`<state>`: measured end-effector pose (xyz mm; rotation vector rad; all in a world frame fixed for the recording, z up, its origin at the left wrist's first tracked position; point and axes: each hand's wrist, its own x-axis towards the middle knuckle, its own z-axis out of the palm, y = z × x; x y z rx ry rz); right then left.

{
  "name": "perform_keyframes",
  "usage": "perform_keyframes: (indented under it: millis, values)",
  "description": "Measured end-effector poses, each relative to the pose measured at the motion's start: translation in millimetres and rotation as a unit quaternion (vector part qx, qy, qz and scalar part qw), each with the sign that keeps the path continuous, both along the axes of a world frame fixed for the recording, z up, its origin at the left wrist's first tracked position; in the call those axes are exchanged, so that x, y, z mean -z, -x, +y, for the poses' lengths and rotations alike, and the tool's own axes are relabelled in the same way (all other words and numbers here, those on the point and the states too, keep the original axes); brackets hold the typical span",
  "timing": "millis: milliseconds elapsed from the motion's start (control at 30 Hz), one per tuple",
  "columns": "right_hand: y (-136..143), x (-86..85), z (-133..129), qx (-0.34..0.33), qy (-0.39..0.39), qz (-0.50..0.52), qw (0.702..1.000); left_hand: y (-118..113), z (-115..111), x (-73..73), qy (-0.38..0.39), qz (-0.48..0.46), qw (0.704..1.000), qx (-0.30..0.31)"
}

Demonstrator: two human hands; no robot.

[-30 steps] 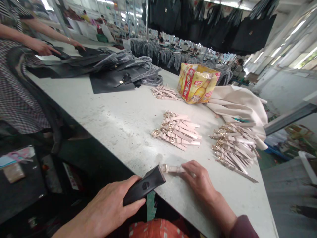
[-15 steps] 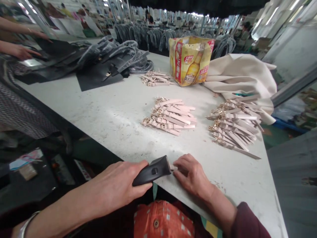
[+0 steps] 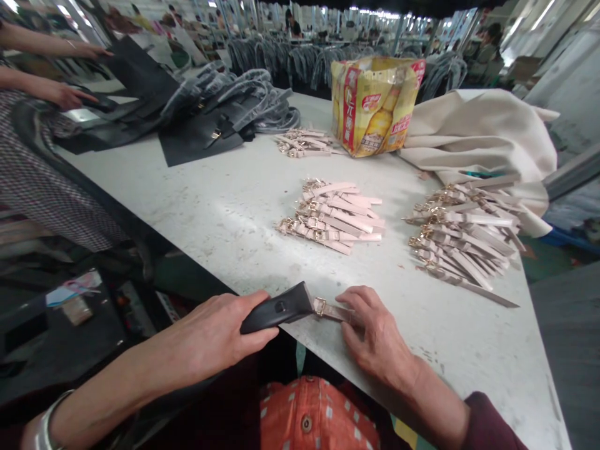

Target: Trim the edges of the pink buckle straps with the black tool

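My left hand (image 3: 234,322) is wrapped round a black electric hair clipper (image 3: 279,309), its wide head pointing right. At that head lies the gold buckle end of a short beige buckle strap (image 3: 335,310). My right hand (image 3: 375,325) pinches the strap's other end low over the table, fingers curled and partly hiding it. Beyond both hands, a pile of pale pink-beige straps (image 3: 337,219) with gold buckles rests on the table. Another heap of straps (image 3: 469,240) sits to the right.
A yellow beer carton (image 3: 375,109) stands at the back, beside a small strap pile (image 3: 307,142) and draped cream material (image 3: 478,134). Black bag pieces with wrapped handles (image 3: 225,103) lie at the far left, where a co-worker's hands (image 3: 70,94) handle black material. The table edge (image 3: 206,284) runs close by.
The strap's buckle has come into view at the clipper head, and more strap shows between my hands. The co-worker has lifted a black piece. The whole view has shifted slightly.
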<state>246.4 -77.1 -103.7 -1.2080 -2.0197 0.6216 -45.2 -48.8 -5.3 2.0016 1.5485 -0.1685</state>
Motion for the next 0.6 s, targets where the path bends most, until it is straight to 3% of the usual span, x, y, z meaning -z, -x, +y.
perform_keyframes:
  millis: [133, 367, 600]
  values:
    - [7.4, -0.9, 8.2, -0.055, 0.002, -0.042, 0.998, -4.8, -1.4, 2.5, 0.019, -0.001, 1.000, -0.001]
    - [10.1, 12.0, 12.5, -0.044, 0.048, 0.039, 0.997, 5.4, -2.7, 3.5, 0.022, -0.028, 0.999, -0.018]
    - [16.0, 12.4, 14.1, -0.057, -0.013, -0.084, 0.995, 24.3, -2.5, -2.1, -0.006, -0.069, 0.995, -0.064]
